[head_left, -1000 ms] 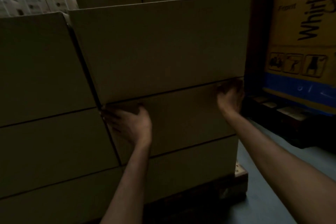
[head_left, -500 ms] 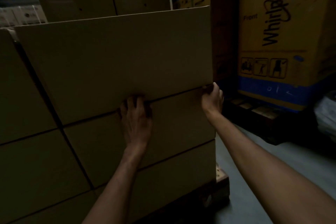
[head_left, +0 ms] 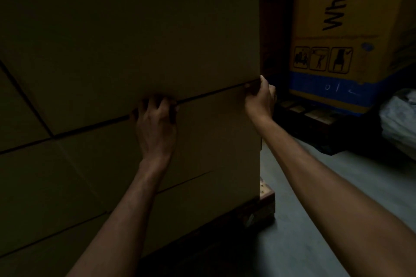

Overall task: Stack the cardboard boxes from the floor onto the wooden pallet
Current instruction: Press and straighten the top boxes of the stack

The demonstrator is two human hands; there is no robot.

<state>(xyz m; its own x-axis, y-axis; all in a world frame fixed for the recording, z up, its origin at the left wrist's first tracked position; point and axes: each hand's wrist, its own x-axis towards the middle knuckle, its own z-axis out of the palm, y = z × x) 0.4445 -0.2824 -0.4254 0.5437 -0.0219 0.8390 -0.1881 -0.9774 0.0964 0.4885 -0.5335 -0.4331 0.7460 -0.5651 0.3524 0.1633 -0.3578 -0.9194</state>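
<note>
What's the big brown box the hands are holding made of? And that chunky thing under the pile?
The top box looks like plain brown cardboard, matte and unprinted, with flat panels and sharp, straight edges. The pallet under the stack looks like rough, bare wood. Its pale corner block shows speckled grain, though the light is too dim to be sure.

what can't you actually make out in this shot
All head view.
Fingertips of the left hand: tucked into the seam under the top box.
Right hand fingers: partly hidden round the box's corner.
Wooden pallet: only one corner shows; the stack covers the rest.
Yellow carton: lettering cut by the top edge.
Pale bundle: cut by the right edge, too dark to identify.
</note>
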